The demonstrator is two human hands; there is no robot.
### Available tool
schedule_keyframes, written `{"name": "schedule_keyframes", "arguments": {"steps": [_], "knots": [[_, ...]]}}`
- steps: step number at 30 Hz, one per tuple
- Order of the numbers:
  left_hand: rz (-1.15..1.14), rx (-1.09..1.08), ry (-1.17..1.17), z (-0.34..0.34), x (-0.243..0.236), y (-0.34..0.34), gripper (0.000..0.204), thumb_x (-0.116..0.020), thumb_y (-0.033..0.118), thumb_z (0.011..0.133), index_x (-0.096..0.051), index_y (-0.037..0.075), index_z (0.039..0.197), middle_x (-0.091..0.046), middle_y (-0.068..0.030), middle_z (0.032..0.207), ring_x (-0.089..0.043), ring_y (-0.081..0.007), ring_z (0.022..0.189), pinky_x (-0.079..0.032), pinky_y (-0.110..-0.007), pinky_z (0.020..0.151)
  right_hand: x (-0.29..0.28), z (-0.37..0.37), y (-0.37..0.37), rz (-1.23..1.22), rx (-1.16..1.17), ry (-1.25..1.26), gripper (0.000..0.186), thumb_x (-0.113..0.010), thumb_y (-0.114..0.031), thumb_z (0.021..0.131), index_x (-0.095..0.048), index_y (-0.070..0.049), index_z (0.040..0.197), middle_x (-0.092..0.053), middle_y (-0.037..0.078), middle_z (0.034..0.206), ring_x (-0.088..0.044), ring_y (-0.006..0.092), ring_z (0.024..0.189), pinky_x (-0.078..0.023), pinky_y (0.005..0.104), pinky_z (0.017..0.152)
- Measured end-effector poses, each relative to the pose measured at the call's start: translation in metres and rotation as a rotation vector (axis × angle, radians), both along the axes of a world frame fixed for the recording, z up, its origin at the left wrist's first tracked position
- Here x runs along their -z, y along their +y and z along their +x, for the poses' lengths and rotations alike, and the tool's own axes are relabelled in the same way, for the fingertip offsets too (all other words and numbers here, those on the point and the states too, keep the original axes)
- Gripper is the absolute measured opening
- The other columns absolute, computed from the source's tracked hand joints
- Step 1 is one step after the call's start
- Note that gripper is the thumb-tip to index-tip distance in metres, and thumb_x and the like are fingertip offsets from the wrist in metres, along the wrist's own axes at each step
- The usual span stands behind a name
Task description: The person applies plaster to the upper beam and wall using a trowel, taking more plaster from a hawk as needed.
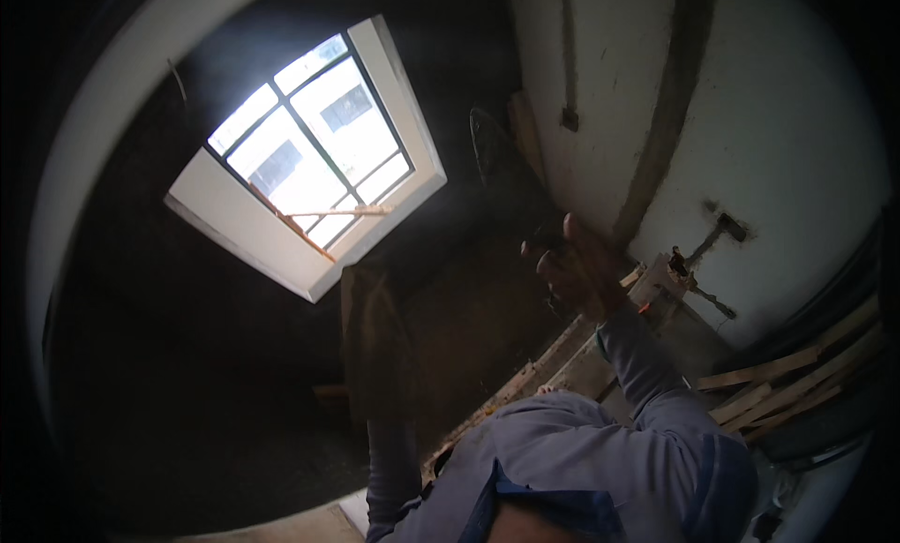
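Observation:
My right hand [583, 273] is raised in front of a dark wall, its fingers curled round a dark handle. From it a dim, long blade with a rounded tip reaches up and left; it looks like a trowel [502, 158]. My left forearm [392, 463] comes up from the lower edge in a grey sleeve. Above its cuff stands a dim brownish, flat-looking shape [375, 341], blurred against the dark. My left hand's fingers cannot be made out there.
A barred window [319, 130] in a pale deep frame has thin wooden strips across its lower part. On the right, a white wall [787, 149] has brown channels and a broken hole [682, 264]. Wooden planks [797, 374] lie at lower right.

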State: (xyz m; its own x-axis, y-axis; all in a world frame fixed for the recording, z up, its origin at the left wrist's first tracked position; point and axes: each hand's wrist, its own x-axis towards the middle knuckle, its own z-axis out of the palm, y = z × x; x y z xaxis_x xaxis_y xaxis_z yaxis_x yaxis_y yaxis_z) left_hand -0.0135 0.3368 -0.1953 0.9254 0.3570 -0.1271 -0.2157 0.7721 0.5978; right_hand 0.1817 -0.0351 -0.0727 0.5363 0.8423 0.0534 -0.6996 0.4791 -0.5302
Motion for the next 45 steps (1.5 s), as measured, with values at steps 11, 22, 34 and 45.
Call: {"name": "schedule_keyframes", "arguments": {"steps": [11,22,34,45], "knots": [[-0.379,0.199,-0.145,0.041,-0.016,-0.052,0.038,-0.051,0.034,0.096,-0.059,0.005,0.119,-0.062,-0.0129,0.118,-0.061,-0.0287,0.107,-0.050,-0.045,0.095,-0.016,-0.028,0.043,-0.727,-0.123,-0.673,0.031,-0.074,-0.025,0.085,-0.057,-0.004,0.099,-0.051,-0.002,0.060,-0.045,0.0051,0.042,-0.038,0.0212,0.037],[-0.598,0.286,-0.158,0.029,-0.017,-0.053,0.039,-0.051,0.033,0.096,-0.057,0.005,0.123,-0.060,-0.0134,0.123,-0.059,-0.0289,0.113,-0.048,-0.045,0.099,0.016,-0.055,0.038,-1.170,0.061,-1.293,0.027,-0.071,-0.019,0.076,-0.055,0.000,0.088,-0.055,0.012,0.069,-0.059,0.0218,0.067,-0.047,0.0377,0.063],[-0.785,0.184,-0.156,0.033,-0.006,-0.057,0.041,-0.050,0.032,0.096,-0.055,0.005,0.127,-0.058,-0.0139,0.128,-0.056,-0.0292,0.118,-0.046,-0.044,0.103,0.012,-0.081,0.012,-1.221,0.792,-1.525,0.037,-0.063,-0.015,0.078,-0.055,-0.007,0.113,-0.061,0.014,0.089,-0.062,0.0349,0.082,-0.050,0.0435,0.066],[-0.320,0.267,-0.331,0.067,-0.055,-0.126,0.042,-0.045,0.033,0.099,-0.051,0.005,0.130,-0.058,-0.0140,0.127,-0.058,-0.0294,0.115,-0.050,-0.045,0.097,0.070,-0.038,-0.021,-1.182,0.757,-1.800,0.039,-0.070,-0.006,0.068,-0.053,-0.008,0.103,-0.057,0.011,0.082,-0.061,0.0313,0.077,-0.050,0.0431,0.064]]}}
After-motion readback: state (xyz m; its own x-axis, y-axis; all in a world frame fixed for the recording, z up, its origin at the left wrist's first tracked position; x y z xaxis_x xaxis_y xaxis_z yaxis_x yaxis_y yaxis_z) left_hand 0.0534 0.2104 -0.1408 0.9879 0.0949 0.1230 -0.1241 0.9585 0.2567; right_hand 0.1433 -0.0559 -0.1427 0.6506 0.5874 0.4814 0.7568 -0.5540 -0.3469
